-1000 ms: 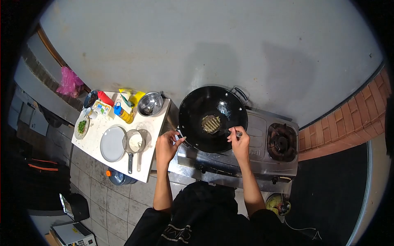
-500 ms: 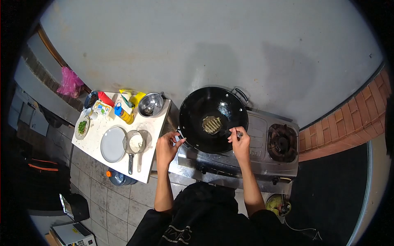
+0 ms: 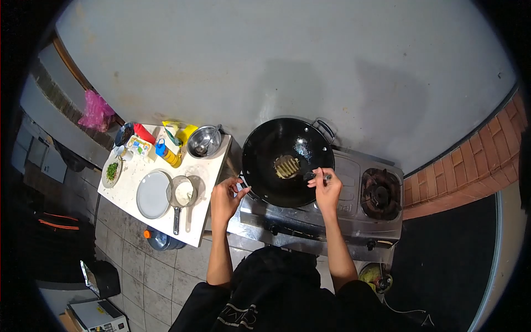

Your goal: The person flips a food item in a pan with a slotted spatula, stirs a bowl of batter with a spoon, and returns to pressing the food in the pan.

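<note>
A large black wok sits on the left side of the gas stove. My left hand is closed on the wok's near-left loop handle, thumb and fingers pinching it. My right hand grips the dark handle of a slotted turner over the wok's near-right rim. The turner's head lies low in the wok, and pale yellowish food shows in stripes at its slots. How much food is under it is hidden.
Left of the stove, a white table holds a grey plate, a small saucepan with white contents, a metal bowl, bottles and chopped greens. A second burner is at right, beside a brick edge.
My right hand has shifted slightly up and to the right, and the turner's head has turned a little in the wok. My left hand stays at the wok handle.
</note>
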Tool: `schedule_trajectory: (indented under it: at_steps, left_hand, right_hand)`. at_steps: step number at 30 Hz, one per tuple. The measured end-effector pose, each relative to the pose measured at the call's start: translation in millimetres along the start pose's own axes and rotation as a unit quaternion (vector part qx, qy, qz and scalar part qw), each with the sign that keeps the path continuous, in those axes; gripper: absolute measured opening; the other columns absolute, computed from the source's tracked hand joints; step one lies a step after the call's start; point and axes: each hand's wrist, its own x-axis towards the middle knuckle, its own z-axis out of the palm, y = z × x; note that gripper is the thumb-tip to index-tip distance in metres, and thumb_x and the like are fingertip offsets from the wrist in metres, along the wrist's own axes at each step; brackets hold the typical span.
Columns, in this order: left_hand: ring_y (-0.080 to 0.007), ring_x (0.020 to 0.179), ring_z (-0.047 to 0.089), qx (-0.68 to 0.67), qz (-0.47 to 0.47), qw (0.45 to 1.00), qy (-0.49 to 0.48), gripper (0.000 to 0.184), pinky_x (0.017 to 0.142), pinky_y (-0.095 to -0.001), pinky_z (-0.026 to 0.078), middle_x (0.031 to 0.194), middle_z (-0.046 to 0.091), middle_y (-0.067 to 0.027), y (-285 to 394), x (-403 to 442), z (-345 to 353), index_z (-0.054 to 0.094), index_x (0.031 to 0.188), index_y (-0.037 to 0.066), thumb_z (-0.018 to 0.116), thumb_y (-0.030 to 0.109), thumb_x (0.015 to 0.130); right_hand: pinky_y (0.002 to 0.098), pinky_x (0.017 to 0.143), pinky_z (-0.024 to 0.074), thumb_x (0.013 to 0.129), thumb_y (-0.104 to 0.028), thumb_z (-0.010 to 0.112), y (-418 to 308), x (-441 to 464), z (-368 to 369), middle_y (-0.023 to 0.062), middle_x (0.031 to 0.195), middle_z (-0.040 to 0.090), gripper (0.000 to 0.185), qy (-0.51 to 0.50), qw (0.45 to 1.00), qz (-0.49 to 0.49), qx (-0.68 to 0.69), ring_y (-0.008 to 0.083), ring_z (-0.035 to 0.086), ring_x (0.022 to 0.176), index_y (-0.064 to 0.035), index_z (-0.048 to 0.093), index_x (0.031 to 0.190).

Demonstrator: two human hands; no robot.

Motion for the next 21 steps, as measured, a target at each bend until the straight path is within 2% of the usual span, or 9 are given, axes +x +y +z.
schedule_trajectory:
  at_steps: [10,12,14,16,17,19,21]
  left_hand:
    - [-0.0151,0.051,0.049,0.007,-0.006,1.0,-0.003,0.031,0.051,-0.0305,0.04,0.06,0.054,-0.0059,1,-1,-3,0.069,0.09,0.001,0.085,0.018,0.07]
    - [-0.0151,0.052,0.05,0.006,-0.01,1.0,-0.002,0.03,0.051,-0.0305,0.04,0.06,0.054,-0.006,1,0,-4,0.069,0.09,0.002,0.085,0.018,0.07]
    - [-0.0156,0.052,0.05,-0.001,-0.022,1.0,-0.006,0.029,0.052,-0.0307,0.041,0.06,0.054,-0.0062,1,0,-5,0.069,0.09,0.002,0.085,0.016,0.07]
    - [-0.0158,0.052,0.051,0.001,-0.012,1.0,-0.002,0.029,0.052,-0.0307,0.041,0.06,0.054,-0.0063,0,0,-4,0.069,0.09,0.002,0.085,0.016,0.07]
    - [-0.016,0.052,0.051,0.003,-0.003,1.0,0.004,0.029,0.052,-0.0307,0.041,0.06,0.054,-0.0064,0,-1,-4,0.069,0.09,0.002,0.084,0.015,0.07]
    - [-0.0161,0.052,0.051,0.003,-0.011,1.0,0.001,0.029,0.052,-0.0308,0.041,0.06,0.054,-0.0064,1,0,-4,0.069,0.091,0.001,0.084,0.015,0.07]
    - [-0.0162,0.052,0.051,0.005,-0.02,1.0,-0.002,0.029,0.052,-0.0308,0.041,0.06,0.054,-0.0064,1,-1,-5,0.069,0.091,0.001,0.084,0.015,0.071]
  right_hand:
    - [0.0254,0.051,0.0531,0.096,-0.011,0.059,-25,18,-29,0.009,0.079,0.066,0.019,-0.017,0.999,-0.002,-0.031,0.0128,0.065,0.059,0.0063,0.062,0.09]
    - [0.0243,0.051,0.0524,0.095,-0.012,0.06,-38,20,-36,0.0089,0.079,0.067,0.019,-0.037,0.995,-0.015,-0.089,0.0113,0.064,0.059,0.0059,0.062,0.089]
    - [0.0277,0.052,0.0498,0.093,-0.011,0.062,-50,23,-39,0.0119,0.074,0.065,0.018,-0.038,0.992,0.002,-0.123,0.0147,0.063,0.057,0.0061,0.061,0.088]
    - [0.0335,0.053,0.0466,0.091,-0.009,0.064,-55,25,-43,0.0157,0.071,0.061,0.016,-0.074,0.969,-0.081,-0.223,0.0213,0.062,0.057,0.0062,0.059,0.087]
    - [0.0335,0.053,0.0466,0.091,-0.009,0.064,-59,25,-44,0.0157,0.071,0.061,0.016,-0.073,0.968,-0.081,-0.224,0.0213,0.062,0.057,0.0062,0.059,0.087]
    - [0.0387,0.055,0.0439,0.089,-0.007,0.064,-78,25,-36,0.0189,0.072,0.059,0.015,-0.101,0.955,-0.109,-0.256,0.03,0.061,0.06,0.0058,0.058,0.086]
    - [0.0388,0.055,0.044,0.089,-0.007,0.064,-76,27,-32,0.019,0.074,0.059,0.015,-0.11,0.952,-0.119,-0.261,0.0314,0.061,0.06,0.0056,0.057,0.086]
